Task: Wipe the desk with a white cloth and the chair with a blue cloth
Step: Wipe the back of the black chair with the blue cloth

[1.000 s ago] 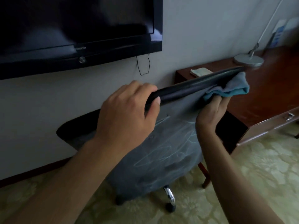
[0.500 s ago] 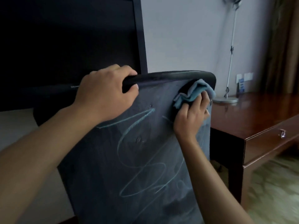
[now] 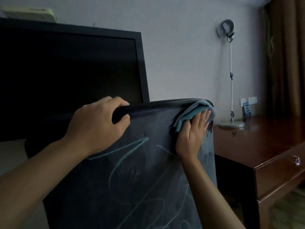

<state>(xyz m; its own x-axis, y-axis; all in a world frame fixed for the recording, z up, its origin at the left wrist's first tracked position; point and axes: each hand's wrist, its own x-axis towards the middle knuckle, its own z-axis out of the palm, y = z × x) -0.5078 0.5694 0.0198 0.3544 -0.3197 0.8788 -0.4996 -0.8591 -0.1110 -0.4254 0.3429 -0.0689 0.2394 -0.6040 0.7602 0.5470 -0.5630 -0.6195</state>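
Note:
The dark chair back (image 3: 132, 187) fills the lower middle, its surface marked with pale blue chalk-like scribbles. My left hand (image 3: 97, 124) grips the chair's top rim from above. A folded blue cloth (image 3: 193, 113) is draped over the top right corner of the chair back. My right hand (image 3: 191, 136) presses flat on that cloth, fingers pointing up and slightly spread. The brown wooden desk (image 3: 257, 144) stands to the right of the chair. No white cloth shows in this view.
A black wall television (image 3: 69, 76) hangs behind the chair. A silver desk lamp (image 3: 231, 123) with a tall thin stem stands on the desk's far left corner. The desk drawer has a metal handle (image 3: 297, 161). Brown curtains (image 3: 287, 55) hang at far right.
The view rose from looking down on the chair to facing its back. My right hand opened flat on the blue cloth at the top right corner. My left hand kept its grip on the rim.

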